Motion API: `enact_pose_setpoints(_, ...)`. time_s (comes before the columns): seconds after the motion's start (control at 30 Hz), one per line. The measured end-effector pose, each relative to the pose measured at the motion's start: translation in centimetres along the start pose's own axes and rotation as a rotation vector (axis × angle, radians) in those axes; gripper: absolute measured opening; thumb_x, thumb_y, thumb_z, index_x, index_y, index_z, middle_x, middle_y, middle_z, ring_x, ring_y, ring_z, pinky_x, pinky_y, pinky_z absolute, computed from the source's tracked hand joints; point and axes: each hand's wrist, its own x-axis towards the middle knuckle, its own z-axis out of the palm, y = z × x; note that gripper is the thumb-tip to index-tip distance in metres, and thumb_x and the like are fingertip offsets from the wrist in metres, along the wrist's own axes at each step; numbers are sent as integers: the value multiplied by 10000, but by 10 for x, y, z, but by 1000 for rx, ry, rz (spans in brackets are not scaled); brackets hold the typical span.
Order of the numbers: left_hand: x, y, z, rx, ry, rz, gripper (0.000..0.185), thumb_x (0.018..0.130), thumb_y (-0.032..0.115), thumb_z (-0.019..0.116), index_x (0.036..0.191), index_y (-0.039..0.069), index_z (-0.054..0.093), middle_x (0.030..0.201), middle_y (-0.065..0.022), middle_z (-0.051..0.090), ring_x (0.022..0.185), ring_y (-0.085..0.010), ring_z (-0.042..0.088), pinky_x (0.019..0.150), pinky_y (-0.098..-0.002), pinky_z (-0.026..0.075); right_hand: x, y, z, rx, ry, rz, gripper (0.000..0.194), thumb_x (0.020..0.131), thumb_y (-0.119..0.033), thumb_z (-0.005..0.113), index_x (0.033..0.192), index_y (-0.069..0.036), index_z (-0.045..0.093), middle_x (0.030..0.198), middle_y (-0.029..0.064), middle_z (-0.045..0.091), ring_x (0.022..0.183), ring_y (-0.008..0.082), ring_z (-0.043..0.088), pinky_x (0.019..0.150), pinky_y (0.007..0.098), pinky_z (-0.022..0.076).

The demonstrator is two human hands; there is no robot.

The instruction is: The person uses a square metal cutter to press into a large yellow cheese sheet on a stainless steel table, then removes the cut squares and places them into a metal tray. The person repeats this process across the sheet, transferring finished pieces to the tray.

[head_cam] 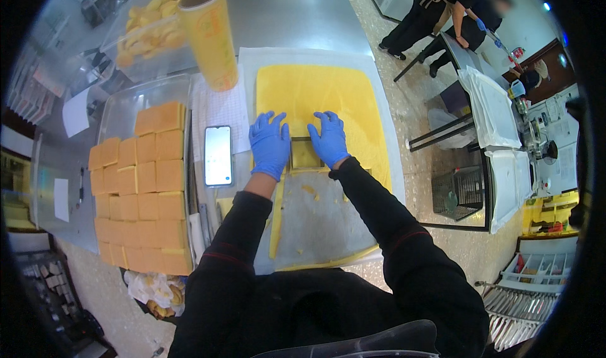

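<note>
A large yellow cake sheet [317, 93] lies on white paper [248, 57] on the metal table. Square metal cutter frames [307, 154] stand at its near edge. My left hand [270, 142], in a blue glove, rests over the left end of the frames. My right hand [329, 138], also blue-gloved, touches their right side. Whether the fingers grip the metal cannot be told. Yellow trimmings [277, 220] and crumbs lie on the bare paper nearer to me. At the left, cut cake squares [147, 178] sit in rows on a metal tray [187, 93].
Left of the sheet lie a phone [218, 156] and gridded paper [215, 107]. A plastic wrap roll [210, 40] stands by a clear bin of yellow pieces [163, 31]. Knife-like tools [201, 230] lie beside the tray. Two people [445, 12] work at another table [487, 64].
</note>
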Motion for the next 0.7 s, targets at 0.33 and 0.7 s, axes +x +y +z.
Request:
enact_pose_setpoints(0.33, -31, -22, -13, -37, 84, -28, 149, 860, 196, 591, 992, 186, 660, 1027, -33, 617, 967, -254, 561, 819, -397, 441, -5, -18, -32, -225, -405, -370, 123, 653, -240, 763, 760, -223, 704, 870, 16, 533, 930, 260, 481, 856, 407, 355)
enact_pose_setpoints(0.7, -36, -53, -47, -136, 186, -82, 161, 876, 182, 573, 1009, 152, 657, 998, -67, 617, 931, -273, 565, 821, -397, 448, -26, -20, -84, 2, -492, -311, 247, 758, -276, 737, 971, -164, 680, 1026, 67, 572, 1021, 304, 490, 841, 396, 418)
